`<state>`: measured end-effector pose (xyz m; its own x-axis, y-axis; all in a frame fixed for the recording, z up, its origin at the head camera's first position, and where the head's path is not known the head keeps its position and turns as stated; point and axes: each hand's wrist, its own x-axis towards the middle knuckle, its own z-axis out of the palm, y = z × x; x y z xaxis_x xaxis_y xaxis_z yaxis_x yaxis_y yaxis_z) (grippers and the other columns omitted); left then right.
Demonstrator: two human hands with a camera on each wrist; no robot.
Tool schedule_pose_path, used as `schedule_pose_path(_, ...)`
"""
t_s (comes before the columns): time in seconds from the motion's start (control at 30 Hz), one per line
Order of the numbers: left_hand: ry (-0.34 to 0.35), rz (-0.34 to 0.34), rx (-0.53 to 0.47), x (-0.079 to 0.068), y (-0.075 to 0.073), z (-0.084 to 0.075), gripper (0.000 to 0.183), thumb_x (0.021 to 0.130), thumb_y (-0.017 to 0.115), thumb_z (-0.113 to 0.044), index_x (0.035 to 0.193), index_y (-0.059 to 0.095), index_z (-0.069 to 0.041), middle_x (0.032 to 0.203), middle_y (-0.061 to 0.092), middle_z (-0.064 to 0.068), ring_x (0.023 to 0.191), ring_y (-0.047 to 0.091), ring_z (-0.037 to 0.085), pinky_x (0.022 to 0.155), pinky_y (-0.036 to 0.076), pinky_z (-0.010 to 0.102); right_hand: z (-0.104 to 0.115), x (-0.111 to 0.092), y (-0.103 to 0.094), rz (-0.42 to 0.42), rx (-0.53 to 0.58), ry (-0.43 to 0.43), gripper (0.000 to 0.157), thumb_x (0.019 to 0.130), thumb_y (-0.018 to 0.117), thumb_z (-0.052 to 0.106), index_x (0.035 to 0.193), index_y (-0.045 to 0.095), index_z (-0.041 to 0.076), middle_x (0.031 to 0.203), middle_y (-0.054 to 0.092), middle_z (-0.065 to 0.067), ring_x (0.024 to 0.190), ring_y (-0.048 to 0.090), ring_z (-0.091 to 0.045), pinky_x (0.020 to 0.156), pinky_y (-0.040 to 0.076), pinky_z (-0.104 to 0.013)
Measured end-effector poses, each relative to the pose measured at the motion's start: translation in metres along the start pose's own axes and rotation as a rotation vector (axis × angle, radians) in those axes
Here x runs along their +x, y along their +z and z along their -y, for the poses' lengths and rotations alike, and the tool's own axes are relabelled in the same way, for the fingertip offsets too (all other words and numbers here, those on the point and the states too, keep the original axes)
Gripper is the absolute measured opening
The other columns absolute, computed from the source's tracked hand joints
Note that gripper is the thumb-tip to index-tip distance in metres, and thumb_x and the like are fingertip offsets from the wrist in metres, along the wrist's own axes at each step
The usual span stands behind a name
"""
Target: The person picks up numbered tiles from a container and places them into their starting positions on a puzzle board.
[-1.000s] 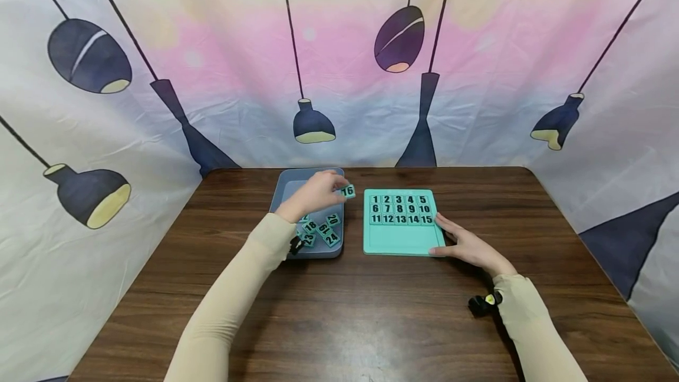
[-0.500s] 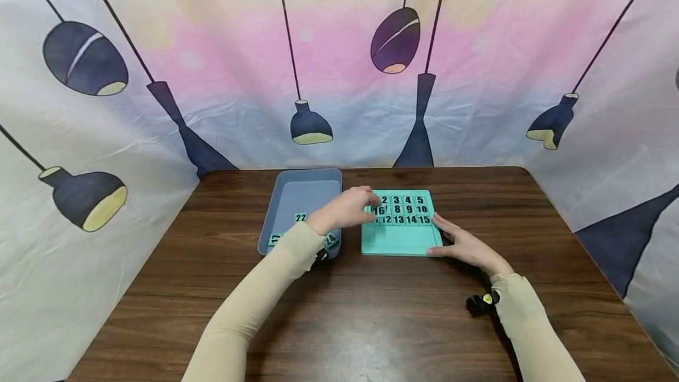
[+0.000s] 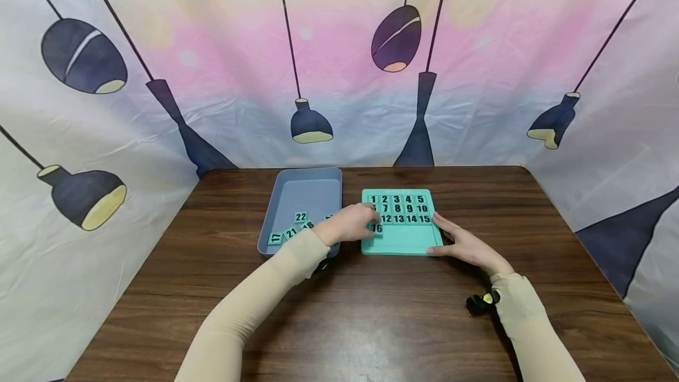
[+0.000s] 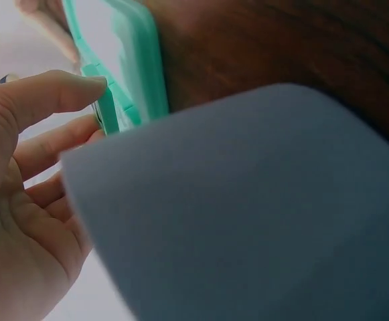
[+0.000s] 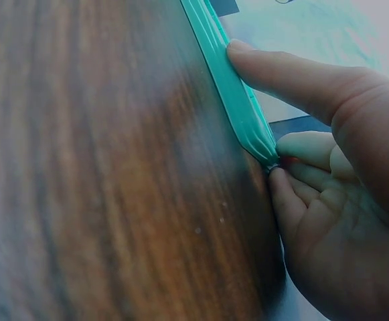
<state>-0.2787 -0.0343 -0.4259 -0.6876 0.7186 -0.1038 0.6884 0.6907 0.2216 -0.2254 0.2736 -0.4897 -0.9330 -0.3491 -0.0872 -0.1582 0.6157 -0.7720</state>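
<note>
While the left hand [image 3: 347,224] is pinching the tile numbered 16 [image 3: 377,229] between thumb and fingers, the tile is lying on the right side of those fingers, its numeral reading upright to the person. It is sitting over the left end of the bare strip of the turquoise number board [image 3: 400,243], just below the third row of tiles [image 3: 411,219]; whether it is touching the board is not discernible. As the tile is appearing nearly square, the row above is likely serving as the alignment reference rather than any long axis. The right hand [image 3: 467,246], farther from the tile, is touching the board's right edge with spread fingers and grasping no tile. Left of the board, a grey-blue tray [image 3: 307,186] is holding loose tiles [image 3: 300,217].
</note>
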Motion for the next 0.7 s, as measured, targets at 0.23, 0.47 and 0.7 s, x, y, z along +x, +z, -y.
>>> schedule_pose_path(0.23, 0.01, 0.026, 0.081, 0.0009, 0.0039, -0.0009, 0.03, 0.095, 0.07, -0.014, 0.125, 0.072, -0.01, 0.13, 0.063, 0.01, 0.113, 0.064, 0.023, 0.091, 0.055, 0.033, -0.0012, -0.0006, 0.0006, 0.0, 0.022, -0.001, 0.103, 0.088, 0.078, 0.045, 0.162, 0.016, 0.011, 0.168, 0.008, -0.013, 0.151, 0.015, -0.043, 0.114, 0.028, -0.062)
schedule_pose_path(0.47, -0.002, 0.028, 0.118, 0.0005, 0.0077, 0.0006, 0.031, 0.095, 0.07, -0.015, 0.125, 0.071, -0.01, 0.131, 0.063, 0.009, 0.112, 0.065, 0.022, 0.09, 0.055, 0.033, -0.0015, 0.0, 0.0008, 0.008, 0.031, -0.004, 0.102, 0.088, 0.078, 0.044, 0.162, 0.016, 0.011, 0.168, 0.007, -0.013, 0.15, 0.016, -0.044, 0.115, 0.026, -0.063)
schedule_pose_path(0.7, -0.041, 0.001, 0.102, 0.0007, 0.008, -0.0007, 0.031, 0.093, 0.071, -0.014, 0.123, 0.069, -0.009, 0.119, 0.066, 0.008, 0.098, 0.065, 0.019, 0.081, 0.054, 0.031, 0.0004, -0.0006, 0.0001, 0.002, 0.012, 0.002, 0.102, 0.088, 0.077, 0.044, 0.163, 0.016, 0.012, 0.168, 0.008, -0.014, 0.15, 0.017, -0.043, 0.114, 0.028, -0.062)
